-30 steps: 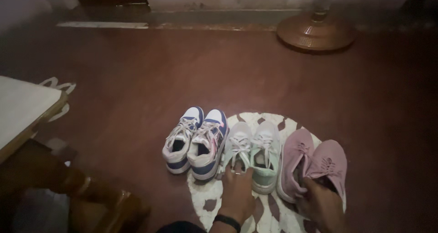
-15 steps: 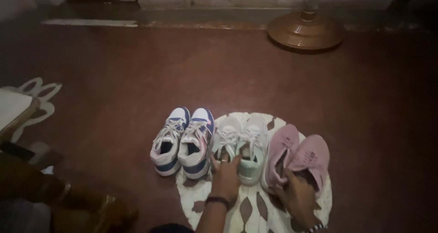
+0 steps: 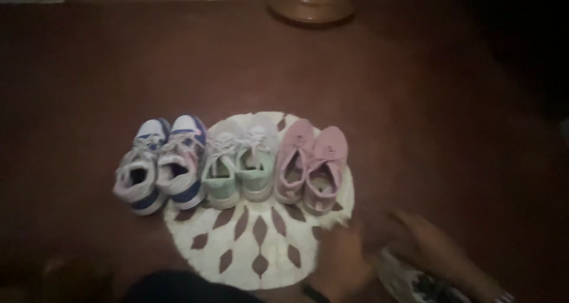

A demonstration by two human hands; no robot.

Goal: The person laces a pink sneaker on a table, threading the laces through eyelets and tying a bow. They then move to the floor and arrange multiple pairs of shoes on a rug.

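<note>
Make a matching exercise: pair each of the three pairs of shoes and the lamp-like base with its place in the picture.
Things:
1. blue-and-white sneakers
2. mint green sneakers
3. pink shoes
4. round brown base

Places:
A. middle of the row
B. top edge of the view
C. left end, mostly on the floor
D. right end, on the round mat

Pairs: 1-C, 2-A, 3-D, 4-B

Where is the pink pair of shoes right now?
In the head view the pink pair stands at the right end of the shoe row, on the round mat, right beside the mint pair and beyond both hands.
</note>
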